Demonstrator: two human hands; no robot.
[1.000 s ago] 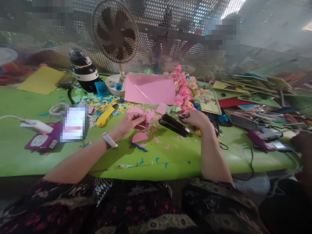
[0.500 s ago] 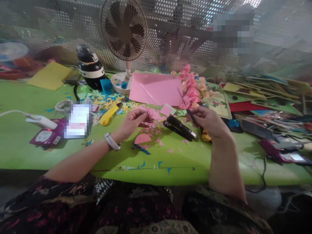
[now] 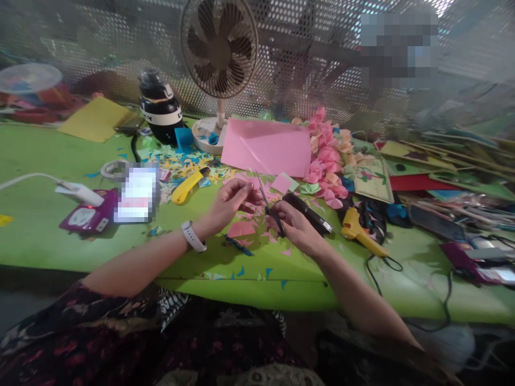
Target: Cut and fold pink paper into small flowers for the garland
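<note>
My right hand (image 3: 300, 228) grips a pair of dark-handled scissors (image 3: 263, 194), the blades pointing up and away from me. Just left of the blades, the fingers of my left hand (image 3: 229, 203) are pinched together; whatever they hold is too small to make out against the pink scraps. Beneath both hands lie many pink paper offcuts (image 3: 286, 252) and a larger folded pink paper piece (image 3: 241, 230). A black stapler (image 3: 308, 212) rests right behind my right hand. Beyond the hands lies a big pink paper sheet (image 3: 267, 147), with a small pink square (image 3: 281, 183) at its near edge.
Pink paper petals (image 3: 328, 158) are heaped at the right of the sheet. A yellow cutter (image 3: 187, 186), a phone (image 3: 137, 193) and a purple power strip (image 3: 86, 217) lie left. A yellow glue gun (image 3: 362, 233) with a cord sits right. A fan (image 3: 220, 53) and dark bottle (image 3: 161, 110) stand behind.
My right hand has come left with the scissors, from over the glue gun to beside my left hand. The glue gun now shows fully. My left hand stays pinched in about the same place.
</note>
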